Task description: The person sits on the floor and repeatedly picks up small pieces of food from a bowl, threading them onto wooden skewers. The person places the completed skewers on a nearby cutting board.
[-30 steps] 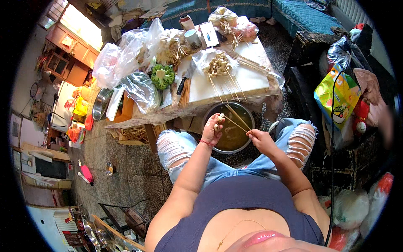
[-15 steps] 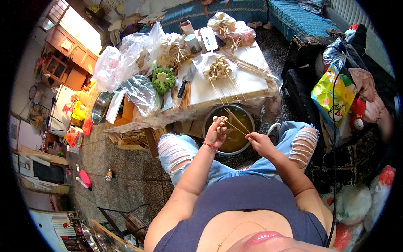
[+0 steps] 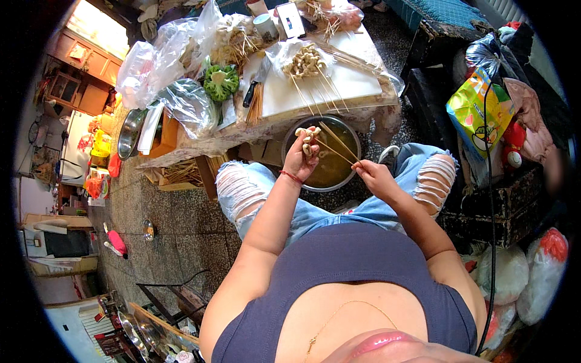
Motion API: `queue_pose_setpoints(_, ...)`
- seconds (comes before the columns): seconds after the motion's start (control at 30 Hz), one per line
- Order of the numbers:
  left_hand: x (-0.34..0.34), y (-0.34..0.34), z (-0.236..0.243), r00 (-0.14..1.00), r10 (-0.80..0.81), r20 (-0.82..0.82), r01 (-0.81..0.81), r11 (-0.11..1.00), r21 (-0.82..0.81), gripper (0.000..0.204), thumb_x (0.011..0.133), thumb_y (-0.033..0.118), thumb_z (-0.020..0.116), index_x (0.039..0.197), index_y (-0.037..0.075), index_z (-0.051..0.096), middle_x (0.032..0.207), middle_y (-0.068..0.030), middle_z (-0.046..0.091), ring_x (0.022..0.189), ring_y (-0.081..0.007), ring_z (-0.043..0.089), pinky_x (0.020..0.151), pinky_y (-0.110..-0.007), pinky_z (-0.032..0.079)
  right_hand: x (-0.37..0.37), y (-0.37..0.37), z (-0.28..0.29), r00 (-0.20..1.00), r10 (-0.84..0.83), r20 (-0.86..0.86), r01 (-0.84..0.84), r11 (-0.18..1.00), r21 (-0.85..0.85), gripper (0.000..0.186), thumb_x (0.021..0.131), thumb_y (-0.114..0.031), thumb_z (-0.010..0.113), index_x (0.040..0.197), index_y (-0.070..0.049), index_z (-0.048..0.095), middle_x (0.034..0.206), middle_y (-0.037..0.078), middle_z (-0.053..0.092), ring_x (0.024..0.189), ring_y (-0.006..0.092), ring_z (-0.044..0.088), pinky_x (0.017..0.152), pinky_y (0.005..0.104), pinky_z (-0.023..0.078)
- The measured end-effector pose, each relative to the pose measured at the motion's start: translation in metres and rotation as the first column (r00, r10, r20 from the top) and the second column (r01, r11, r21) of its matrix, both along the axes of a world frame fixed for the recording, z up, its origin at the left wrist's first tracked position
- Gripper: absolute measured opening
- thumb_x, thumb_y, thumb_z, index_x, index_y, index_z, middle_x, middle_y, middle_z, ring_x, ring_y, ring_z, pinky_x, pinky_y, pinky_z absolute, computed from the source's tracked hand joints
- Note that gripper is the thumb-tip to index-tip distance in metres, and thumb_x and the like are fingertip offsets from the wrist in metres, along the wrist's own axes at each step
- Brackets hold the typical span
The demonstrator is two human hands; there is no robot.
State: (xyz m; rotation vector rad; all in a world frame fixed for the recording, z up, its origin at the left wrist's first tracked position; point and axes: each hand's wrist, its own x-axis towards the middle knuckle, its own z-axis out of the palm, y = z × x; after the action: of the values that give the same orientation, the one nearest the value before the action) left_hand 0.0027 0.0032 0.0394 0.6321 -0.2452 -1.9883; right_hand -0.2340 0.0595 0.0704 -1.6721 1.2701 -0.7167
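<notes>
A: Hands, state?
B: Left hand (image 3: 301, 157): fingers curled, holding a few pale mushrooms (image 3: 308, 138) at the fingertips. Right hand (image 3: 374, 175): narrow grip, thumb and fingers pinched on the near ends of two thin wooden skewers (image 3: 340, 153).

A: Position of the mushrooms relative to the hands?
B: In the left hand, at its upper end, left of the right hand and a little farther from the body. The two hands are apart; the skewers span the gap, slanting up and left from the right hand. The lower one ends at or very near the held mushrooms. Whether it pierces one, cannot tell at this size.

A: Below?
B: Round metal basin (image 3: 330, 189) on the floor, between the knees, holding brownish liquid. Skewers and mushrooms are above it.

A: Other material?
B: Mushroom pile (image 3: 305, 62) on a plastic bag on the worktop (image 3: 358, 92), beyond the hands and well apart from them. Several loaded skewers (image 3: 322, 91) fan from the pile toward the near edge. Left of it, a black-handled knife (image 3: 249, 94); farther left, a green broccoli head (image 3: 221, 82).
</notes>
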Motion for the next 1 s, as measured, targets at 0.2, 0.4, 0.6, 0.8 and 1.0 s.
queue_pose_setpoints(0.2,0.002,-0.001,-0.002,1.000,-0.007,0.010,0.008,0.999,-0.042,0.032,0.092,0.037,0.047,0.115,0.015,0.050,0.089,0.0035,0.057,0.066,-0.0070,0.051,0.043,-0.018,0.033,0.003,-0.004,-0.003,1.000,-0.006,-0.009,0.005,0.999,-0.053,0.018,0.086,-0.015,0.053,0.097,-0.002,0.059,0.084,0.018,0.063,0.079,0.0327,0.062,0.066,0.0360,0.048)
queue_pose_setpoints(0.4,-0.001,0.000,0.003,0.991,0.024,0.130,-0.013,0.996,-0.090,0.032,0.090,0.037,0.051,0.110,0.012,0.053,0.086,0.0042,0.056,0.063,-0.0033,0.050,0.044,-0.017,0.032,0.006,-0.006,-0.006,0.999,-0.004,-0.050,-0.002,0.994,-0.107,0.017,0.086,-0.016,0.053,0.095,-0.003,0.060,0.083,0.018,0.063,0.078,0.0344,0.061,0.064,0.0386,0.048)
queue_pose_setpoints(0.6,-0.002,-0.001,0.012,0.970,0.058,0.235,-0.036,0.995,-0.098,0.032,0.090,0.037,0.051,0.108,0.011,0.054,0.085,0.0042,0.056,0.063,-0.0020,0.050,0.044,-0.016,0.033,0.012,-0.006,0.002,0.999,-0.036,-0.027,0.033,0.993,-0.114,0.015,0.085,-0.014,0.053,0.094,-0.004,0.060,0.082,0.018,0.062,0.077,0.0346,0.061,0.063,0.0386,0.048)
queue_pose_setpoints(0.8,-0.006,0.001,0.021,0.965,0.081,0.251,-0.051,0.991,-0.124,0.032,0.091,0.037,0.050,0.107,0.010,0.054,0.084,0.0030,0.057,0.062,-0.0024,0.052,0.043,-0.016,0.034,0.019,-0.005,0.003,0.998,-0.050,0.034,0.053,0.995,-0.089,0.016,0.086,-0.013,0.052,0.093,-0.001,0.060,0.084,0.019,0.061,0.078,0.0353,0.061,0.064,0.0377,0.048)
queue_pose_setpoints(1.0,-0.009,0.006,0.020,0.963,0.076,0.259,-0.041,0.989,-0.139,0.033,0.092,0.038,0.047,0.111,0.012,0.051,0.088,0.0031,0.056,0.061,-0.0045,0.049,0.042,-0.017,0.032,0.020,0.001,0.007,0.995,-0.060,0.077,0.059,0.998,0.016,0.018,0.087,-0.015,0.051,0.094,-0.001,0.060,0.082,0.017,0.063,0.075,0.0285,0.063,0.065,0.0337,0.047)
